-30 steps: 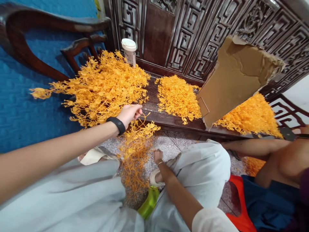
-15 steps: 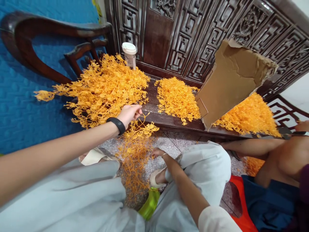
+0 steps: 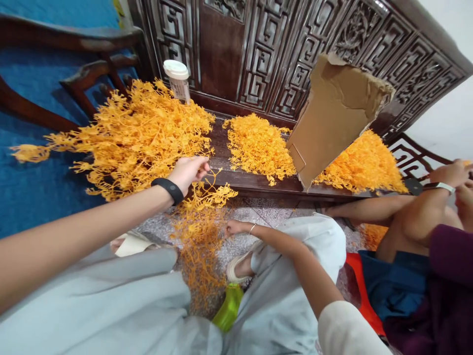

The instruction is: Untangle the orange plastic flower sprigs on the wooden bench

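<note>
My left hand (image 3: 189, 172), a black band on its wrist, is closed in a pinch at the front of the large orange heap (image 3: 144, 133). From its fingers hangs a thin, branching orange plastic piece (image 3: 216, 195) that looks like a moulded sprue. Lower down, my right hand (image 3: 237, 227) is closed over the floor, beside a loose pile of orange stems (image 3: 201, 246). Whatever its fingers hold is too small to make out. The heap lies on a dark wooden bench (image 3: 242, 178).
A white-lidded clear container (image 3: 177, 79) stands behind the heap. Right of it lies a smaller orange pile (image 3: 258, 145), then a propped cardboard piece (image 3: 336, 108) and another orange pile (image 3: 364, 165). Another person's hands (image 3: 451, 177) are at the far right. A green item (image 3: 229, 308) sits between my legs.
My view has swung to the right, so the bench things appear further left. My right hand has drawn slightly back from the floor pile. At the right, the other person's hands have come into view.
</note>
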Available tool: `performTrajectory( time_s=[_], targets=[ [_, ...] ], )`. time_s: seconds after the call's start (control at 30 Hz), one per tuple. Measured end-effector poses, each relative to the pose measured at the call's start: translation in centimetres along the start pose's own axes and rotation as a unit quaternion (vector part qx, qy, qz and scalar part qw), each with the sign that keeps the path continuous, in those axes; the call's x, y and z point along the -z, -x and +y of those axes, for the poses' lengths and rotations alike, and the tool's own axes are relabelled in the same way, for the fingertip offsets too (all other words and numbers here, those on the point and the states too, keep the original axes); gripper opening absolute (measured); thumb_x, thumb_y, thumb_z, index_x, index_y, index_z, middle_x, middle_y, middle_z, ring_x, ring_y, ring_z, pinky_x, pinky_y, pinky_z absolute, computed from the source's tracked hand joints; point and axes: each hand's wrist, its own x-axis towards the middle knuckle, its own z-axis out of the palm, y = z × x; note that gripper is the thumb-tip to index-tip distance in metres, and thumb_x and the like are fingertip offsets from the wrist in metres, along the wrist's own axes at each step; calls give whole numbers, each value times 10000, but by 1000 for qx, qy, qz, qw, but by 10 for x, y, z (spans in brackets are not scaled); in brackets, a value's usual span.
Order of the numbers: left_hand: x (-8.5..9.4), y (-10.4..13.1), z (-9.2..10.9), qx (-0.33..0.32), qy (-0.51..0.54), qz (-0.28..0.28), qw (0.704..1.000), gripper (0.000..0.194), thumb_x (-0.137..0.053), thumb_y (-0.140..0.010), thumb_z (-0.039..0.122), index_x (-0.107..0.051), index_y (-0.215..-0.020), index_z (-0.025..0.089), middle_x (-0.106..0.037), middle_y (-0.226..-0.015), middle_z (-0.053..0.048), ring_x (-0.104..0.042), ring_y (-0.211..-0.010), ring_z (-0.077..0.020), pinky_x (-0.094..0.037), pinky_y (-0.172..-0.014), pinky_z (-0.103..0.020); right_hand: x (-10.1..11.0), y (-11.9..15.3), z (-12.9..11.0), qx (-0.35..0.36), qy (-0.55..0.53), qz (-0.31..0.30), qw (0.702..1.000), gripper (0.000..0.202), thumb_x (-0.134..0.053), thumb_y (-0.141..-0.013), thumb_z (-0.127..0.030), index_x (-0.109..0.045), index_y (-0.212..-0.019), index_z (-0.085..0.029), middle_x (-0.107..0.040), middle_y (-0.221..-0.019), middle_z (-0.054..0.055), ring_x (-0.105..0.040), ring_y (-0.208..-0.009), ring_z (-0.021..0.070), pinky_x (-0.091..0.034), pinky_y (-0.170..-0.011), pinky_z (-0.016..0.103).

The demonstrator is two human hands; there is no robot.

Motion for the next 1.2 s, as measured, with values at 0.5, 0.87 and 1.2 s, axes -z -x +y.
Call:
performTrajectory(
  time_s=[0.5, 0.87, 1.2],
  targets=[
    [-4, 0, 0, -10, 28, -8, 1000, 285, -471, -721, 205, -482, -446, 132, -342, -314, 38, -284, -317, -38, -202, -359, -162, 50, 40, -59, 99, -98, -175, 975, 274, -686, -621, -331, -586, -780, -131, -625, -725, 26, -494, -567, 66, -331, -505, 182],
    [-1, 0, 5, -4, 53, -5, 999, 260, -496, -674, 230, -480, -429, 143, -344, -310, 33, -267, -303, -42, -148, -338, -174, 175, 66, -184, 325, -237, 322, 857, 302, -508, -711, -214, -516, -1011, -241, -582, -836, 0, -550, -734, 92, -421, -611, 199],
    [13, 12, 23, -40, 74, 7, 996, 238, -508, -699, 261, -488, -494, 141, -370, -342, 42, -258, -310, -32, -144, -332, -167, 138, 37, -216, 232, -260, 256, 901, 95, -485, -659, -103, -560, -693, -148, -604, -696, 21, -542, -591, 79, -420, -562, 195]
  ],
)
